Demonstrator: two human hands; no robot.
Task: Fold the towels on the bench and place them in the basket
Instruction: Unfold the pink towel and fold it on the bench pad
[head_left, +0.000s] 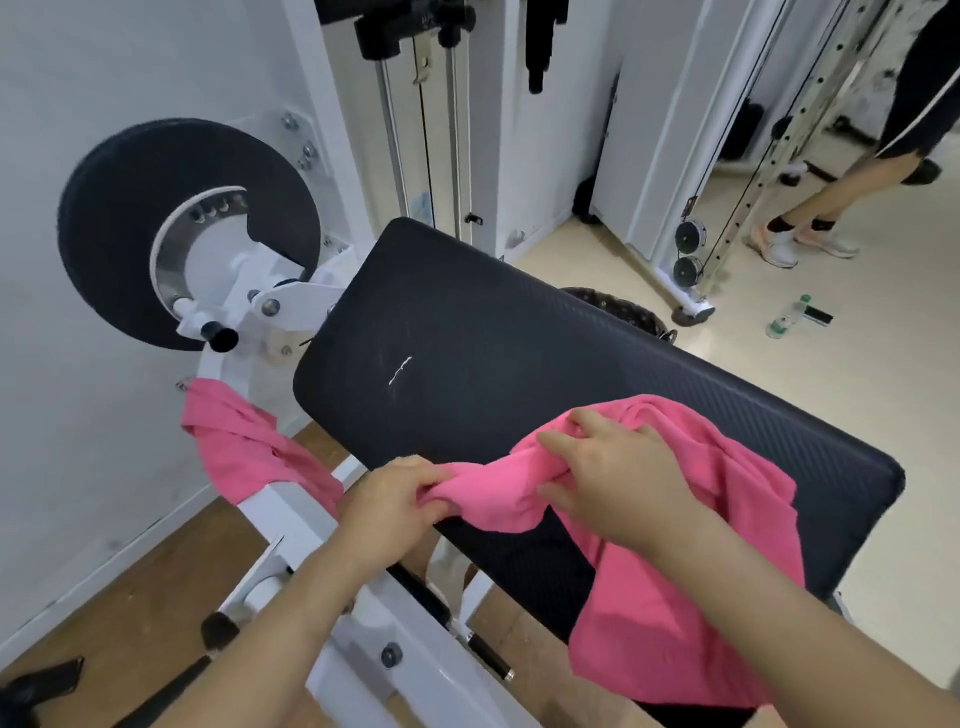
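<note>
Step in hand: opening out a crumpled towel. The fold itself is not yet begun.

Your left grip is clenched on a bunched end of the pink towel at the near edge of the counter. Your right grip sits just beside it, fingers curled into the same bunched cloth.

Towel position: part lies on the near right of the black pad, and the rest hangs off the near edge below your right forearm. No flat layer or crease shows.

Second pink towel: draped over the white machine frame left of the counter, apart from both hands.

Basket: only a dark rim shows beyond the far edge of the counter. Its inside is hidden, so contents cannot be told.

Judged progress: early, with nothing folded in view.

Next move calls for:
- Find two corners along one edge of the towel.
- Draw your grips apart until that edge runs straight.
- Lay the cloth flat on the bare pad ahead of you.

Likely risk: the hanging part may drag the towel off the near edge. Lift it onto the pad before folding.
</note>
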